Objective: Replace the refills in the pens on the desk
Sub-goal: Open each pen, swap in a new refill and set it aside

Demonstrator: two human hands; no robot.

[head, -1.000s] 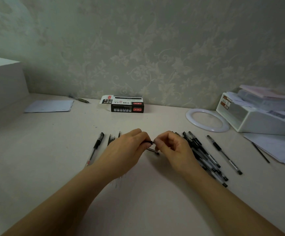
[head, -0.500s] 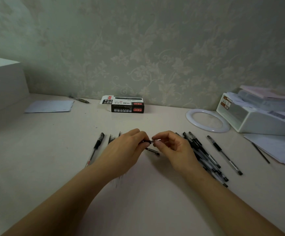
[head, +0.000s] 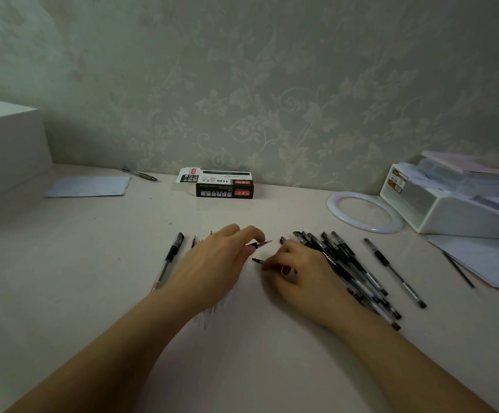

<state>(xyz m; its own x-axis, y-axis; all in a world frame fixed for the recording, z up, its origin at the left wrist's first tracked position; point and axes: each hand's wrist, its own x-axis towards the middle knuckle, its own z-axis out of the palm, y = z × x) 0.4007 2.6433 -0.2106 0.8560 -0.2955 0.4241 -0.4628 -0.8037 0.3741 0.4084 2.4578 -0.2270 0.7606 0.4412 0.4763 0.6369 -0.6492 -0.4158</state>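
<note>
The left hand pinches a pen, tip toward 3 o'clock; the right hand, nearer, pinches a cap at 6 o'clock.

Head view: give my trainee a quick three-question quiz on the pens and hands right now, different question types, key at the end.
1. True or false: the left hand holds a pen with its tip pointing towards the right hand.
2. Where does the pile of black pens lie? A) left of both hands B) beside the right hand C) inside the refill box
3. Fill in: a single pen lies apart on the desk, on the ____ side of the left hand.

Key: 1 true; 2 B; 3 left.
</note>
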